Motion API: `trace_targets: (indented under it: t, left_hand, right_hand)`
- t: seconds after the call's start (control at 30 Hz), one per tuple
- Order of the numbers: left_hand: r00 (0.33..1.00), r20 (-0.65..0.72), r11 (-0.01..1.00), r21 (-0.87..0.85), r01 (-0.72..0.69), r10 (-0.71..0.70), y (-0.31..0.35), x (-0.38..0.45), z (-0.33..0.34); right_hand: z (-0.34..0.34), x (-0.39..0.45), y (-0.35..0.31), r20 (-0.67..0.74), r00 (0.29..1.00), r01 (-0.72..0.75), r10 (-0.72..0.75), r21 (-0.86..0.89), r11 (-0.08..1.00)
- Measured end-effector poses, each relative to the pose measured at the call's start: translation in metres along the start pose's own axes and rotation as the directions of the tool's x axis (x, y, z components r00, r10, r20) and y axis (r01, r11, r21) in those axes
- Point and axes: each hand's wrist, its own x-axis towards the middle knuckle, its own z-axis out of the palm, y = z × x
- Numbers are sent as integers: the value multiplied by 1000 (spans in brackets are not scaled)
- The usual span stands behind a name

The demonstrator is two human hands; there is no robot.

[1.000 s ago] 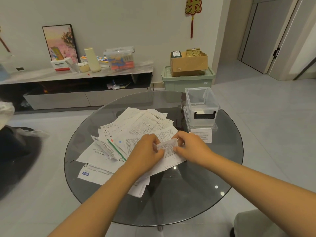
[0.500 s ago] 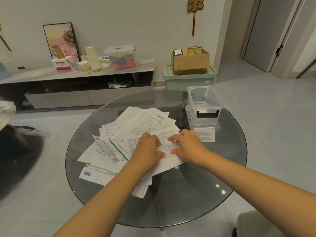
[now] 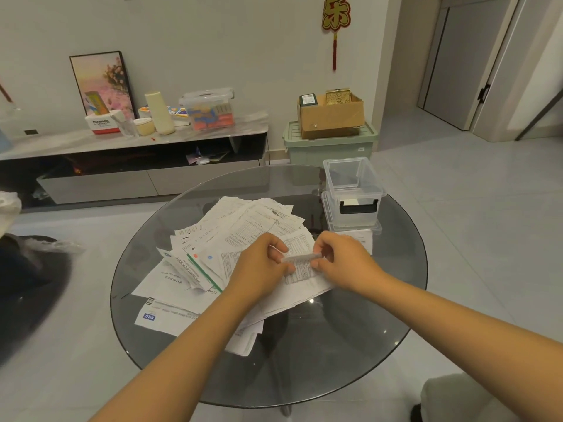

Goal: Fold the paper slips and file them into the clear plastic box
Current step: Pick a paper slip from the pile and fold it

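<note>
Both hands have lifted off the paper pile since half a second ago, when they were pressing flat on it, and the left hand (image 3: 259, 263) and right hand (image 3: 344, 263) are now holding a narrow folded paper slip (image 3: 302, 257) between them, fingers pinching each end just above the loose papers (image 3: 231, 236). Beyond the right hand, the clear plastic box (image 3: 353, 190) is standing open on the round glass tabletop (image 3: 350, 345), sitting on its lid, near the far right edge.
</note>
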Motion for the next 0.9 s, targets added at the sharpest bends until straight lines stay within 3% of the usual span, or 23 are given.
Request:
trace_targets:
  t: [0.17,0.3,0.53,0.67,0.8,0.9]
  left_hand:
    - [998,-15,992,-110,-61,59,13,0,10]
    - [988,-88,988,-67,-136,130,23,2,28]
    - [957,-39,950,-120,-289,286,36,15,56]
    - [924,52,925,4,-380,380,33,23,69]
    - [928,146,920,148,-364,344,29,25,77]
    - [909,242,854,327,-405,339,25,26,79]
  right_hand:
    - [-21,-10,9,-94,991,-74,91,174,982]
    - [-30,-12,20,-148,980,-108,134,173,979]
    - [-41,-4,43,-278,947,-133,160,114,985]
    - [-42,3,51,-313,933,-158,176,82,984]
    - [-35,8,61,-257,946,-195,197,36,980]
    - [-31,9,66,-229,955,-200,191,-16,980]
